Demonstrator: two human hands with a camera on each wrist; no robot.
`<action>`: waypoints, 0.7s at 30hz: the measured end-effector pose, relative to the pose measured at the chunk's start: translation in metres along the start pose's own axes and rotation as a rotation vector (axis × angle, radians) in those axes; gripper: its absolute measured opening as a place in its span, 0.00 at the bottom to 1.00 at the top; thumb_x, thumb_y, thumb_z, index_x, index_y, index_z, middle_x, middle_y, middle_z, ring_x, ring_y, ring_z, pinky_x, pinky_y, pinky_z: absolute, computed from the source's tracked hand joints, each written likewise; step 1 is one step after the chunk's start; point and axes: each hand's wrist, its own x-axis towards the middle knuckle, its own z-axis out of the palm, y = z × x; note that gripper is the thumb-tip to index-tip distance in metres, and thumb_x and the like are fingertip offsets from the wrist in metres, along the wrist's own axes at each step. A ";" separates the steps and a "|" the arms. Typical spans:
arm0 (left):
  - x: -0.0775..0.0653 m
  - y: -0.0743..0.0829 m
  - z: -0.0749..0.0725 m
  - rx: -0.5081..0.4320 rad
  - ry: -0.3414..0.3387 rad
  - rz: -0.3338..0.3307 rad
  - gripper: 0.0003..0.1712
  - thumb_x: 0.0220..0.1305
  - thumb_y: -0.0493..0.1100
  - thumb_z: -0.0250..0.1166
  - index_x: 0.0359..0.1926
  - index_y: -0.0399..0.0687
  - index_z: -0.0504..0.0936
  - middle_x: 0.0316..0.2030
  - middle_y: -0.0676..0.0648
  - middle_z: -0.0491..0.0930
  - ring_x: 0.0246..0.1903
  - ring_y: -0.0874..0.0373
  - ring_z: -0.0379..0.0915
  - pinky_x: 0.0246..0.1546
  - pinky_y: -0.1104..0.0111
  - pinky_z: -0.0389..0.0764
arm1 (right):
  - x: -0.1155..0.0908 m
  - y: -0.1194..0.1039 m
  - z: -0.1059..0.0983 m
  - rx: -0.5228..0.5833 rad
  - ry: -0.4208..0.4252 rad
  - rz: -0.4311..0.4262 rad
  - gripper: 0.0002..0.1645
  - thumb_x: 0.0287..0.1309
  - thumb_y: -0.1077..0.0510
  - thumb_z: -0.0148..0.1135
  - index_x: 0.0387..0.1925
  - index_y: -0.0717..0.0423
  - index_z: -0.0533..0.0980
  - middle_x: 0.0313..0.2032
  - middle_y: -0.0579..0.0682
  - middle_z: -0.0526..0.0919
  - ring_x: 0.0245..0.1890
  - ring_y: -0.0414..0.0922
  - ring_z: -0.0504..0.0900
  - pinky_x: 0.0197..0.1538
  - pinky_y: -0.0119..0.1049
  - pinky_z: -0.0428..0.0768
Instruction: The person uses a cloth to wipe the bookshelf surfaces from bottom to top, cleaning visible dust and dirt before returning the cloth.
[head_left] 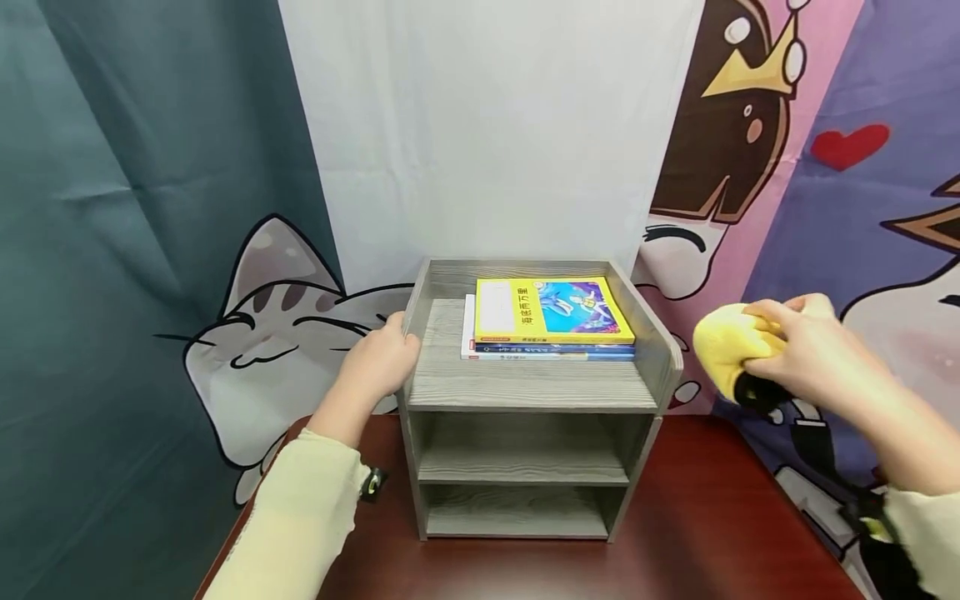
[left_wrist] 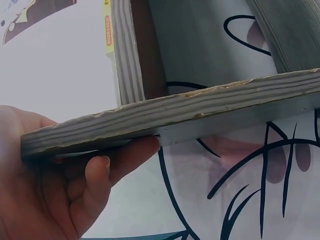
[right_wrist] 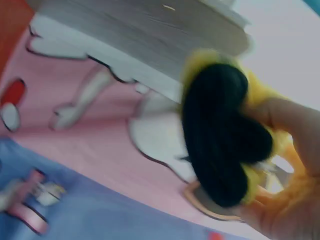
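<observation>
A small grey wood-grain shelf (head_left: 525, 390) stands on the table, with a top deck and two compartments below. My left hand (head_left: 380, 357) grips the upper edge of its left side panel (left_wrist: 175, 117); in the left wrist view the fingers lie along the panel's outer face. Out to the right of the shelf, my right hand (head_left: 825, 354) holds a soft yellow plush thing (head_left: 720, 343) with a black part, raised above the table. The right wrist view shows the black part (right_wrist: 212, 140) close up and blurred, with fingers pinching the yellow fabric.
On the shelf's top deck lies a stack of several books, a yellow-covered book (head_left: 517, 312) uppermost. The dark red table (head_left: 697, 500) extends on both sides of the shelf. Behind hangs a cloth backdrop (head_left: 495, 125) with cartoon figures.
</observation>
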 end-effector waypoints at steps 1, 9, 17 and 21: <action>0.001 -0.001 0.001 -0.001 0.001 0.000 0.31 0.65 0.48 0.38 0.67 0.44 0.56 0.50 0.35 0.74 0.35 0.47 0.73 0.29 0.59 0.71 | 0.003 0.000 0.010 0.036 0.028 0.024 0.33 0.37 0.60 0.68 0.51 0.60 0.70 0.43 0.71 0.60 0.38 0.66 0.66 0.28 0.53 0.67; 0.004 -0.002 0.009 -0.008 0.000 0.007 0.31 0.64 0.48 0.37 0.67 0.44 0.57 0.53 0.36 0.73 0.42 0.44 0.73 0.38 0.54 0.72 | 0.016 0.003 0.071 0.536 0.051 0.008 0.41 0.48 0.62 0.64 0.65 0.55 0.61 0.45 0.62 0.68 0.40 0.48 0.68 0.36 0.34 0.66; -0.002 -0.002 0.005 -0.001 0.044 -0.005 0.31 0.64 0.47 0.38 0.67 0.43 0.57 0.52 0.34 0.74 0.46 0.41 0.73 0.43 0.50 0.70 | 0.002 -0.010 0.093 0.993 0.100 0.093 0.21 0.67 0.52 0.47 0.59 0.52 0.64 0.47 0.45 0.62 0.45 0.33 0.63 0.41 0.21 0.66; -0.003 -0.002 0.005 0.016 0.040 0.001 0.31 0.65 0.47 0.37 0.67 0.42 0.57 0.52 0.33 0.73 0.47 0.40 0.72 0.44 0.49 0.70 | -0.019 -0.026 0.106 0.783 0.278 0.227 0.19 0.65 0.54 0.50 0.53 0.61 0.67 0.42 0.46 0.60 0.40 0.32 0.60 0.39 0.20 0.63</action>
